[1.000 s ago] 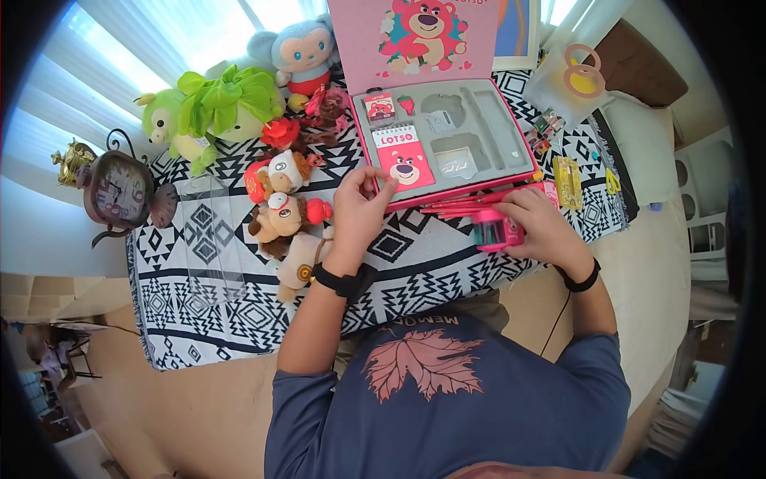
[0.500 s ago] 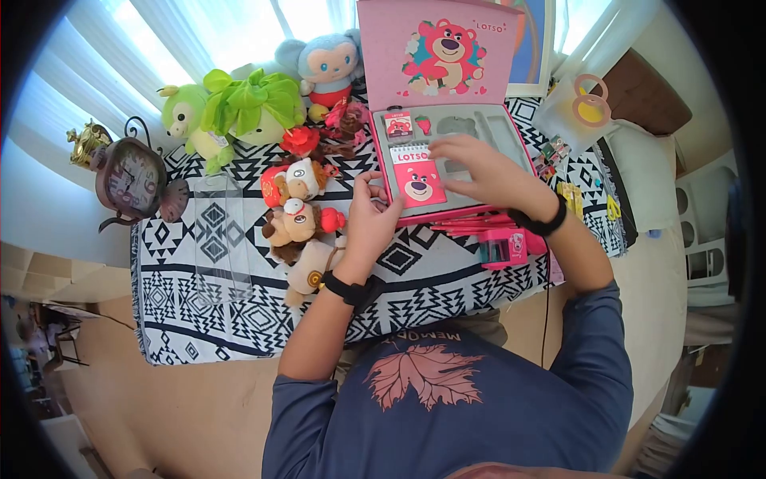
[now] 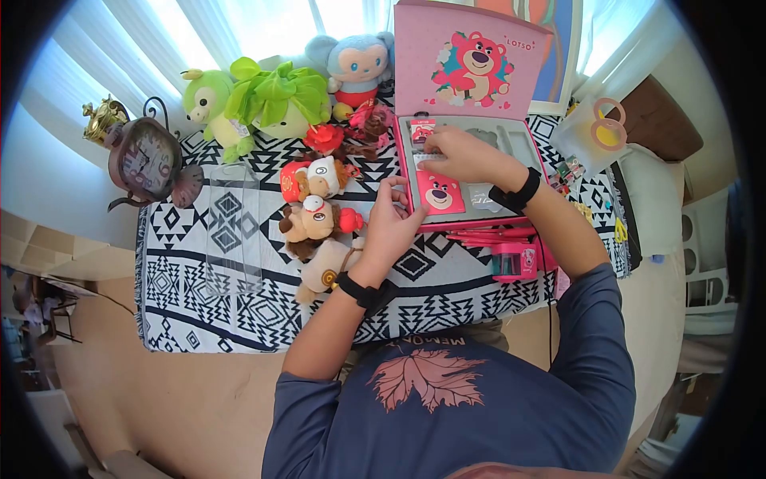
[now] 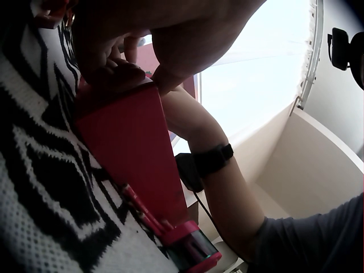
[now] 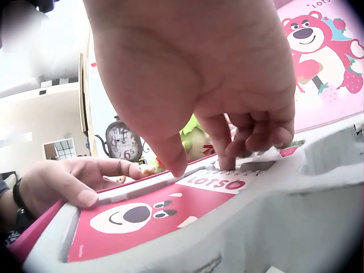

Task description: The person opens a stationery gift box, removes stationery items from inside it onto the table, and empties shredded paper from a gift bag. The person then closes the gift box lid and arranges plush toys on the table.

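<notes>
A pink gift box (image 3: 437, 227) stands with its lid (image 3: 407, 76) raised and a grey moulded tray (image 3: 523, 148) inside. My left hand (image 3: 389, 231) holds the box's near left corner, thumb over the rim. A spiral notepad (image 5: 122, 222) with a bear face lies in the tray. Over its top end reaches my right hand (image 3: 467, 156). In the right wrist view, the thumb points down at the notepad's left edge and the index fingertip is at the spiral binding; the other fingers are bent. A small bear-printed item (image 3: 420, 130) sits in the tray beyond.
Pink pencils (image 3: 479, 237) and a pink sharpener (image 3: 515, 262) lie before the box. To the left are plush toys (image 3: 307, 219), a clear plastic cover (image 3: 233, 239) and a clock (image 3: 145, 164). A frosted holder (image 3: 578, 132) and yellow scissors (image 3: 621, 230) lie right.
My right hand has left the pink sharpener, now set down by the pencils, and moved over the box to the notepad's top. My left hand stays at the box corner. The head view has shifted.
</notes>
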Demonstrator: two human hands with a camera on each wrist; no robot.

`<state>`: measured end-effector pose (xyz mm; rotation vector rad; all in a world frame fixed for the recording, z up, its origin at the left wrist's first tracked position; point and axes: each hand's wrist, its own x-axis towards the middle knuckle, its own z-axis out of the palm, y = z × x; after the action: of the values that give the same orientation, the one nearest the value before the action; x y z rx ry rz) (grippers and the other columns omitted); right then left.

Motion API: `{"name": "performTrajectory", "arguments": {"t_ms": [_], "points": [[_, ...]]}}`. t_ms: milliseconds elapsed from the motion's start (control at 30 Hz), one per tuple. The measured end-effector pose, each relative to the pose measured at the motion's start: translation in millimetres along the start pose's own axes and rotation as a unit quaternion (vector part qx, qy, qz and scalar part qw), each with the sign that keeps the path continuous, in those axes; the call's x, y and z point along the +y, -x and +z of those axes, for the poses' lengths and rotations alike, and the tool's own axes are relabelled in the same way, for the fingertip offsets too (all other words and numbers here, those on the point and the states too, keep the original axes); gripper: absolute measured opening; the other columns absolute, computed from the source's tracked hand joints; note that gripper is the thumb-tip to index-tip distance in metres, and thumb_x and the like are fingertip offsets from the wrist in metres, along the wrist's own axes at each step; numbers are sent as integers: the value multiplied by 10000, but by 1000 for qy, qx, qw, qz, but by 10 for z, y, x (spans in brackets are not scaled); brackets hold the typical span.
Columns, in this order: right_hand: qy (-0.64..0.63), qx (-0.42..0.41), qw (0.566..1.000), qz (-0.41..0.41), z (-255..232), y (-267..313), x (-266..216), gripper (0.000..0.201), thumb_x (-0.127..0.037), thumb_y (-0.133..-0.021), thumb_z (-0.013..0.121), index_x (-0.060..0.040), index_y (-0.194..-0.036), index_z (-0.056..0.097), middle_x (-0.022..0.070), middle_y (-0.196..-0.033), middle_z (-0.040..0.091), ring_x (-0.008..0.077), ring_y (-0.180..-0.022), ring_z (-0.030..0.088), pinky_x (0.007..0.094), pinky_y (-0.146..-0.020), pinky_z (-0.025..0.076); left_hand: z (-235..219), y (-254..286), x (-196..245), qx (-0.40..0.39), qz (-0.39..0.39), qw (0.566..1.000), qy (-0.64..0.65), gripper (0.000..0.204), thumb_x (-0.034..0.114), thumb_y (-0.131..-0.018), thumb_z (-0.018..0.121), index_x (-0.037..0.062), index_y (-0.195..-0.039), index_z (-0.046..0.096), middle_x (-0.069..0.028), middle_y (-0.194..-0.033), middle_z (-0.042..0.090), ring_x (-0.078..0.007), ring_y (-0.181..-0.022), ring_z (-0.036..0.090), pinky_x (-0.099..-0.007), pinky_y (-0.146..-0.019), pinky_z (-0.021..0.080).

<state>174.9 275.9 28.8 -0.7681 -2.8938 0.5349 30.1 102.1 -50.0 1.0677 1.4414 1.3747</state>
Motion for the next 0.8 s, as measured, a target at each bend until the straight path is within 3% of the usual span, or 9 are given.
{"name": "performTrajectory", "arguments": {"t_ms": [167, 300, 367, 467, 533, 600, 633, 733, 800], "points": [[-33, -66, 993, 89, -100, -139, 13, 487, -442, -935, 772, 21, -1009, 640, 167, -956, 618, 309, -921, 585, 412, -835, 501, 5, 2, -21, -5, 11, 1000, -3, 573, 105, -879, 853, 37, -1330, 508, 4, -954, 544, -23, -681, 511, -183, -569, 422], [-89, -122, 986, 64, -298, -28, -13, 465, -407, -936, 788, 13, -1062, 633, 144, -980, 623, 272, -927, 588, 393, -863, 511, 0, -6, -34, -7, 21, 1000, -4, 553, 93, -887, 845, 41, -1323, 509, 8, -951, 531, -20, -679, 505, -178, -568, 412], [-206, -23, 977, -41, -330, 152, -64, 390, -287, -947, 786, 6, -1157, 635, 127, -1050, 663, 230, -979, 626, 367, -919, 520, 0, -1, -43, -8, 10, 1000, -4, 549, 90, -890, 842, 44, -1324, 509, 11, -949, 524, -20, -679, 507, -179, -567, 411], [-160, 49, 983, -69, -509, 377, -103, 378, -194, -941, 783, -7, -1233, 635, 146, -1087, 692, 252, -1036, 658, 361, -959, 521, -9, -1, -43, -10, 3, 1000, 13, 508, 58, -901, 812, 50, -1316, 518, 15, -955, 506, -23, -677, 512, -183, -565, 411], [-159, 86, 982, -49, -688, 660, -353, 382, -140, -936, 771, -43, -1283, 644, 109, -1132, 707, 191, -1052, 662, 348, -957, 524, -12, -7, -79, -7, 16, 999, 45, 480, 5, -898, 764, 48, -1310, 523, 9, -973, 508, -24, -677, 515, -183, -568, 413], [-283, 146, 944, 93, -723, 960, -537, 370, -106, -938, 759, -48, -1286, 646, 62, -1126, 709, 128, -1029, 657, 306, -922, 526, -15, 0, -81, -9, 12, 999, 47, 462, -13, -893, 740, 45, -1300, 531, 5, -983, 511, -24, -677, 516, -185, -573, 418], [-260, 185, 945, 77, -606, 1098, -524, 324, -74, -937, 757, -31, -1237, 643, 41, -1078, 701, 81, -966, 640, 257, -865, 517, -15, 0, -83, -9, 12, 999, 48, 446, -31, -888, 717, 43, -1290, 539, 2, -992, 514, -25, -677, 517, -188, -577, 423], [-395, 89, 896, 185, -354, 1449, -636, 279, -47, -915, 773, -29, -1163, 647, 28, -1043, 688, 80, -935, 624, 260, -830, 511, 2, -13, -120, 3, 6, 999, 54, 424, -33, -882, 708, 42, -1270, 554, 4, -994, 517, -25, -677, 512, -195, -586, 426], [-389, 102, 896, 189, 15, 1597, -576, 272, -29, -893, 780, -34, -1133, 652, 33, -1029, 679, 98, -939, 625, 276, -826, 509, 9, 9, -93, -1, 9, 999, 41, 413, -23, -881, 715, 42, -1259, 560, 6, -993, 517, -24, -675, 505, -197, -586, 422]]}}
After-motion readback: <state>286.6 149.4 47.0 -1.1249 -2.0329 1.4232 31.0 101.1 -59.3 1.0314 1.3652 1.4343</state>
